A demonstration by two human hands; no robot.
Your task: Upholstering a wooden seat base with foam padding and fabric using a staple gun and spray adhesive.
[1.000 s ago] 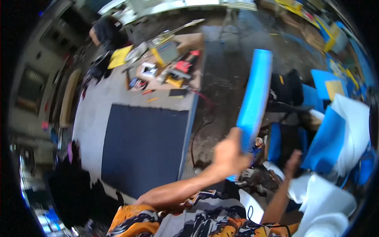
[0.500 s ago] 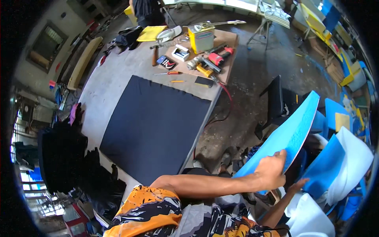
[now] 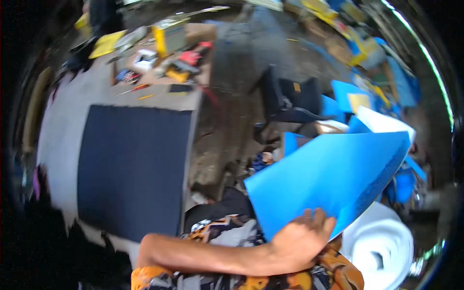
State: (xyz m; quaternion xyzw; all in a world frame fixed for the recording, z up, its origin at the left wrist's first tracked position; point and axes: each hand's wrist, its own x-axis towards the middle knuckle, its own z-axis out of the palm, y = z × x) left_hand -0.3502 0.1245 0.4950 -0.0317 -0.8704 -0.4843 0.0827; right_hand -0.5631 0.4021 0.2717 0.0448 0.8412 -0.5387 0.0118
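My left hand point(image 3: 302, 237) grips the lower edge of a large blue foam sheet point(image 3: 333, 179), thumb on top. My forearm reaches across my body from the lower left. The sheet lies nearly flat and tilted in front of me, to the right of the work table, and spreads over my lap. My right hand does not show; the sheet may cover it.
A grey table point(image 3: 58, 130) at the left carries a big dark mat point(image 3: 130, 169), with tools and boxes point(image 3: 164, 63) at its far end. A white foam roll point(image 3: 382, 246) lies at the lower right. A black chair point(image 3: 290, 101) and more blue sheets point(image 3: 348, 96) stand beyond.
The blue sheet has swung down from standing upright to lying almost flat in front of me. My right hand, seen earlier beside it, has gone out of sight.
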